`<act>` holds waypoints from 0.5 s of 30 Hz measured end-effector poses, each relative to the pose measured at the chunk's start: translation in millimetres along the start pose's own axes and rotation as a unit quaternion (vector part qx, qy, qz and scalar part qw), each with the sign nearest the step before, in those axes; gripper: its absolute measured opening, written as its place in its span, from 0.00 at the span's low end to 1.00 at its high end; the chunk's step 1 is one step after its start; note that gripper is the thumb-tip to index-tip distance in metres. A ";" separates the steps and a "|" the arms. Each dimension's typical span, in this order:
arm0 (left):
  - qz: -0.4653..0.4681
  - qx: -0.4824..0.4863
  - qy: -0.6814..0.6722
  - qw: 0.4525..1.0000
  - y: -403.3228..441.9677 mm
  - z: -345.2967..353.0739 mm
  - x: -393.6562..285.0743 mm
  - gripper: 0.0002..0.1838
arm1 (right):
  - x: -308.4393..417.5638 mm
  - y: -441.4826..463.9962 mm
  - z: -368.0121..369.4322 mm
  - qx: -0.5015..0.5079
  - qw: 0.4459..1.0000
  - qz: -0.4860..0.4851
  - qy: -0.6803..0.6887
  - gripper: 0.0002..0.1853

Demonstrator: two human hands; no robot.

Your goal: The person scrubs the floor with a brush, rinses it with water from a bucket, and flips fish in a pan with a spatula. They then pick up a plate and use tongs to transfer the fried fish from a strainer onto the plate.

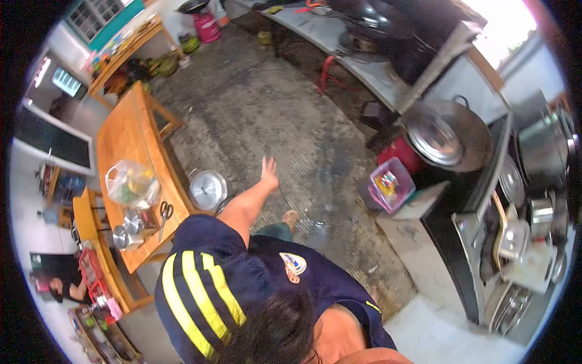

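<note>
My left hand [270, 174] reaches out in front of me over the concrete floor [242, 115], with its fingers stretched out and nothing in them. Nearest to it is a round aluminium pot with a lid [208, 190], which stands low beside the wooden table [124, 130]; the hand does not touch it. On that table lie a pair of black-handled scissors [164, 215], a clear plastic bag [131, 184] with something green and yellow inside, and some metal-lidded containers [128, 230]. My right hand does not show.
At the right, a pink plastic basket [391, 185] of small packets sits by a large wok [479, 136] with a metal lid [434, 139]. A dark-edged counter [454, 261] runs down that side. A long worktop [315, 30] stands ahead. Another person [66, 285] is at the far left.
</note>
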State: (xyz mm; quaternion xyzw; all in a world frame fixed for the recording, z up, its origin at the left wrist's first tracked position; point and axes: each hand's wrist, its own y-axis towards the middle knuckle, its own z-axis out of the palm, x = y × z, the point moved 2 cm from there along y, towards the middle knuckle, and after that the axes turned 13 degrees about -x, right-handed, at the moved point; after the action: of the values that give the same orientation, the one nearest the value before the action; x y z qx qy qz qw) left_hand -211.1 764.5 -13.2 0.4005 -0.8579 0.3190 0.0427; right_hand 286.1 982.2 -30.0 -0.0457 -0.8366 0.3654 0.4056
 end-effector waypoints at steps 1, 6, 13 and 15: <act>0.081 0.074 -0.021 0.994 -41.6 -26.8 30.5 0.49 | 26.1 14.2 42.1 0.069 0.990 -0.064 -0.110 0.17; 0.146 0.374 -0.311 0.862 -2.6 145.9 36.1 0.39 | 115.4 59.3 173.0 0.248 0.799 -0.270 -0.477 0.18; 0.046 0.393 -0.503 0.769 7.9 151.4 30.6 0.34 | 258.5 141.9 250.1 0.088 0.693 -0.568 -0.435 0.27; 0.032 0.339 -0.572 0.746 18.2 129.7 46.9 0.31 | 308.9 151.9 284.1 -0.133 0.779 -0.512 -0.336 0.27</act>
State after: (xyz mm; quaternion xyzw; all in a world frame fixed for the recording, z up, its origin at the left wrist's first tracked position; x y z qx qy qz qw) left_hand -232.1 666.7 -110.0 0.4686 -0.5688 0.3011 -0.6051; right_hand -155.6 1044.9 -43.9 0.4617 -0.8600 -0.0191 0.2164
